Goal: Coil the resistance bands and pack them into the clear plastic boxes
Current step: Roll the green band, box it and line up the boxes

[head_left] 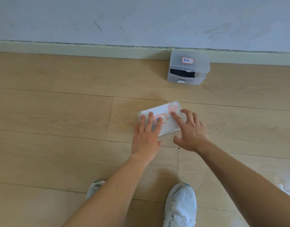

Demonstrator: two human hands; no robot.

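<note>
A clear plastic box [164,110] with a red-bordered label lies on the wooden floor, its lid down. My left hand [146,135] presses flat on the lid's left part with straight fingers. My right hand [190,130] lies over the box's right side, fingers spread on the lid and thumb at the near edge. A second clear box [188,68] stands by the skirting board, its lid raised, with a dark coiled band [182,73] inside. What the near box holds is hidden.
The wall and pale skirting board [91,49] run across the back. My two white shoes [181,205] stand on the floor near the bottom edge. A shiny plastic sheet [287,185] shows at the right edge.
</note>
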